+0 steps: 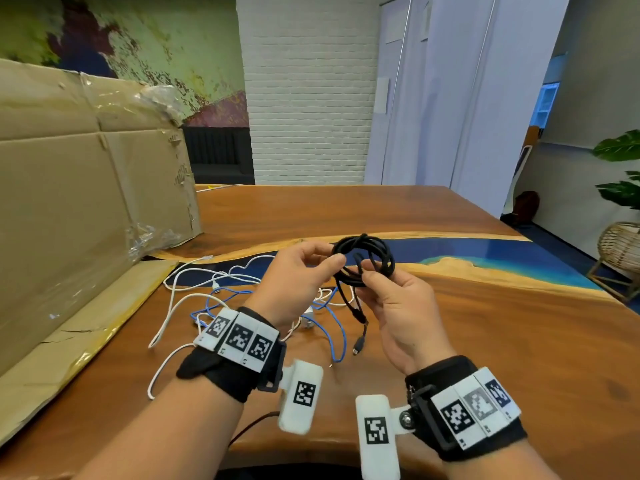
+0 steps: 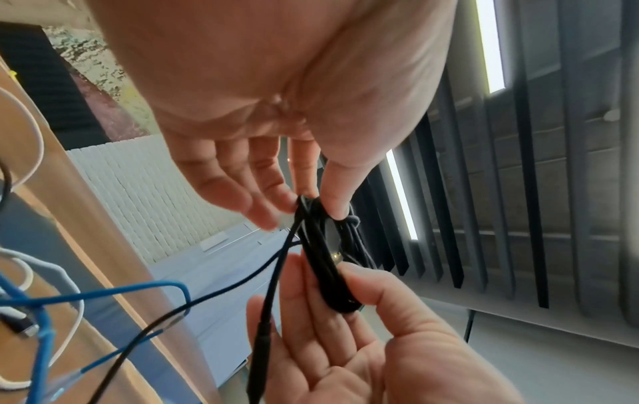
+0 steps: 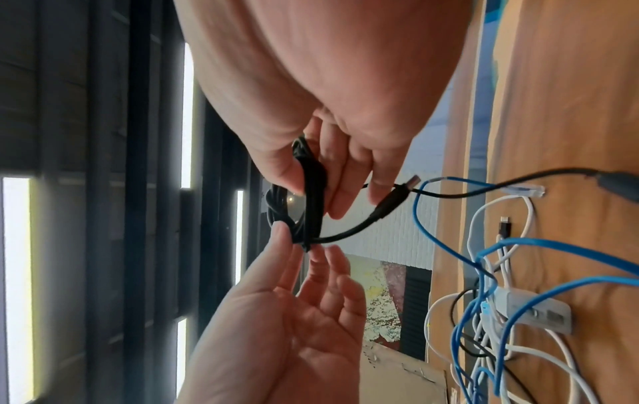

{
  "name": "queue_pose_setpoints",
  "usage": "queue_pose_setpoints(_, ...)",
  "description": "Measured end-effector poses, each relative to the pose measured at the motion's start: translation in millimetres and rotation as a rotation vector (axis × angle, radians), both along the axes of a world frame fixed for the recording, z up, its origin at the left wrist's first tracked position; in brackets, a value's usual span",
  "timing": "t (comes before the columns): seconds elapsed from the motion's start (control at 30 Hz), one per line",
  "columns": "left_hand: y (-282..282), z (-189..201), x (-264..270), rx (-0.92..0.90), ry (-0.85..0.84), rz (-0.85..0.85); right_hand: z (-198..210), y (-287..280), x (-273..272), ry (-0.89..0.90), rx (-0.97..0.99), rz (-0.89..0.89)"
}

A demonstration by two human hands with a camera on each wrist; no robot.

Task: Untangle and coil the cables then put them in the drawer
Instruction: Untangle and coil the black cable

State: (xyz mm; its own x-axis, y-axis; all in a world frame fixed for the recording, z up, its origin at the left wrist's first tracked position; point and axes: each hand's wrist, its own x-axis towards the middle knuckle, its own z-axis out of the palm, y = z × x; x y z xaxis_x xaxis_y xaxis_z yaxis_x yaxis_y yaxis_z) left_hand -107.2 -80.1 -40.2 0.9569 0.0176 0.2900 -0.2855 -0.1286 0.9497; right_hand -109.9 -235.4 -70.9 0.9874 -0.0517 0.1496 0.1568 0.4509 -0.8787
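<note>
- Held up at centre frame over the wooden table (image 1: 485, 341): black cable (image 1: 363, 259), mostly wound into a small coil; two plug ends left dangling below it, so probably close to finished but not yet secured.
- Pinched at the coil's left edge between thumb and forefinger of the left hand (image 1: 298, 275), remaining fingers loosely spread; gripped at the lower side by the curled thumb and fingers of the right hand (image 1: 394, 299).
- Left lying in a tangle at lower centre-left of the frame: white cables (image 1: 173, 306) and blue cable (image 1: 341, 337); judged untouched, both needing separating and coiling.
- No drawer found in any view; nothing stored, as far as could be told.
- Shown only from the right wrist: a black USB plug (image 3: 390, 202) just beside the fingertips, and a white adapter (image 3: 534, 311) among the cables at lower right.
- Shown only from the head: large cardboard box (image 1: 86, 202) at the left.
</note>
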Motion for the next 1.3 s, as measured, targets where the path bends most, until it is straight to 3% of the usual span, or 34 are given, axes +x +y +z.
queue_pose_setpoints(0.37, -4.9, -9.7, 0.9, -0.114, 0.065, 0.005, 5.7, -14.4, 6.6, 0.126, -0.128, 0.228)
queue_pose_setpoints(0.6, -8.8, -12.0, 3.3, -0.255, 0.091, 0.019, 17.4, -15.1, 3.9, 0.031, -0.320, 0.286)
queue_pose_setpoints(0.73, -11.3, -13.3, 0.3, -0.263, 0.076, 0.004, 18.0, -10.7, 6.8, -0.063, -0.492, 0.146)
queue_pose_setpoints(0.9, -16.4, -17.4, 1.3, -0.309, 0.044, 0.039, 15.2, -6.3, 13.3, -0.129, -0.555, 0.036)
queue_pose_setpoints(1.1, -12.4, -9.5, 5.5, -0.404, -0.007, 0.095, 7.9, -13.2, 19.7, -0.088, -0.693, -0.085)
queue_pose_setpoints(1.2, -11.2, -2.8, 7.9, -0.535, 0.003, 0.148, 0.6, -9.4, 22.1, -0.061, -0.606, -0.207)
queue_pose_setpoints(1.3, -7.9, 3.5, 9.4, -0.634, -0.007, 0.176, -4.5, -2.8, 20.0, 0.014, -0.249, -0.123)
